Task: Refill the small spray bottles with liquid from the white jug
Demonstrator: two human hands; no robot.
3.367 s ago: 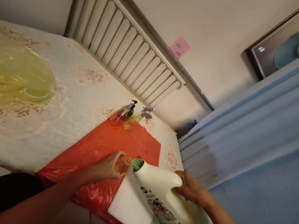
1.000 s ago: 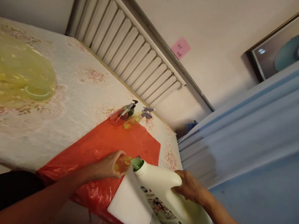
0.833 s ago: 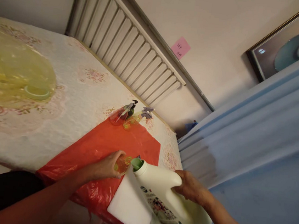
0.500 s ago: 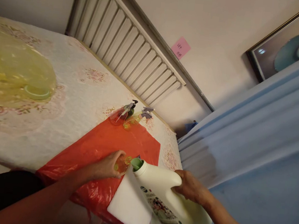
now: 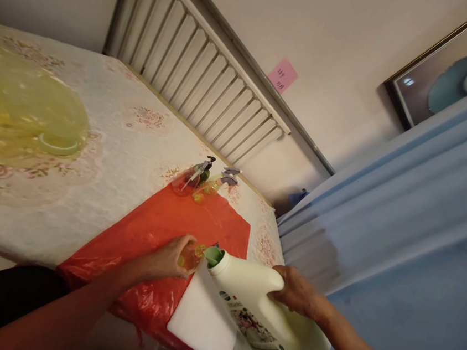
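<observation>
My left hand (image 5: 175,259) is closed around a small clear bottle (image 5: 192,256) with a yellowish tint, its neck turned toward the right. By its handle, my right hand (image 5: 298,294) grips a large cream-coloured jug (image 5: 247,282) with a printed label. The jug lies tilted, and its green pouring spout (image 5: 213,256) meets or nearly meets the small bottle's mouth. Whether liquid is flowing I cannot tell. Under both hands spreads a red plastic sheet (image 5: 207,222), with a folded white cloth or paper (image 5: 204,319) below the jug.
Several spray bottles (image 5: 205,182) stand at the far edge of the red plastic. A yellow plastic bag (image 5: 23,108) rests at the left on the flowered tablecloth (image 5: 127,158). Behind the table is a radiator (image 5: 195,65); a blue curtain (image 5: 413,216) hangs at the right.
</observation>
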